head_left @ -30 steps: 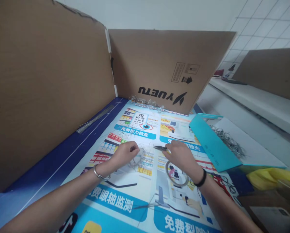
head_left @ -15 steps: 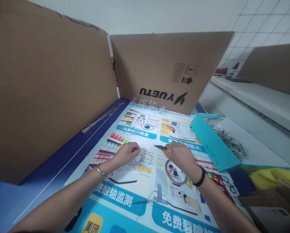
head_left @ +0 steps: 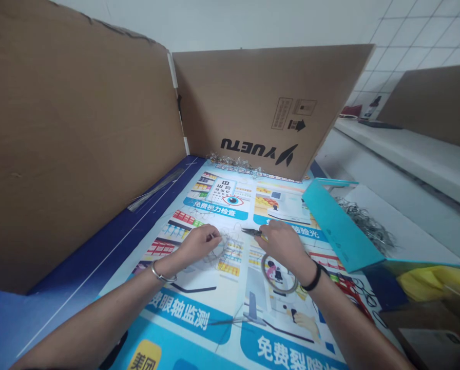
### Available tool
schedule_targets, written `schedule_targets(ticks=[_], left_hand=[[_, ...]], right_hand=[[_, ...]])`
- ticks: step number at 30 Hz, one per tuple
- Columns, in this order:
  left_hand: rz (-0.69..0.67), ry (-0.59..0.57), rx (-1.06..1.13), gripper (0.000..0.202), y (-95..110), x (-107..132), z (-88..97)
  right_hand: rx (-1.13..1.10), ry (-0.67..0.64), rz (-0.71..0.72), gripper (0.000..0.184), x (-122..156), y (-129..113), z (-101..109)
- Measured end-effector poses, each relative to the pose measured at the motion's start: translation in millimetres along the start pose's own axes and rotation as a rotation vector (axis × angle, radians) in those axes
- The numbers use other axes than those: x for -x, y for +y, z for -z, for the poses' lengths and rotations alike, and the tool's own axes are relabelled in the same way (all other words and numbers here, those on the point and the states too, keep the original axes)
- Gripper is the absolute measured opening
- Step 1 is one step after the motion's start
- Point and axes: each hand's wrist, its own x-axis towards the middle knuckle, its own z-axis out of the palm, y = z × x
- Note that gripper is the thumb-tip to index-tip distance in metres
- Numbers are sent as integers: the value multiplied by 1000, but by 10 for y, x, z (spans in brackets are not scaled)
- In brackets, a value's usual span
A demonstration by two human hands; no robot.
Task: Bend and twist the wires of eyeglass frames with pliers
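Note:
My left hand rests on a printed poster with its fingers pinched on thin bent wire that loops out to its right. My right hand is closed around small pliers, whose dark tips point left toward the wire. A coil of wire lies on the poster just under my right wrist. A bracelet circles my left wrist and a black band circles my right.
Tall cardboard panels stand at the left and at the back. A teal box lid with a heap of wire pieces lies at the right. Wire scraps line the back panel's foot. Straight wires lie at the left.
Both hands stay nearly in place. The pliers' tips have edged slightly left toward the wire held by my left hand. The view has shifted a little.

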Motion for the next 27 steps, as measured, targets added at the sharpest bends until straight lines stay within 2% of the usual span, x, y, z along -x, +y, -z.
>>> schedule_targets(ticks=[10, 18, 22, 27], left_hand=[[13, -9, 3, 12, 11, 15, -26], [10, -2, 98, 9, -3, 25, -51], [6, 0, 143, 13, -23, 30, -66], [-2, -58, 143, 20, 26, 36, -32]], right_hand=[[8, -24, -4, 25, -28, -20, -27], [6, -8, -2, 22, -29, -32, -75], [-4, 41, -6, 24, -2, -11, -125], [-57, 182, 0, 25, 99, -31, -124]])
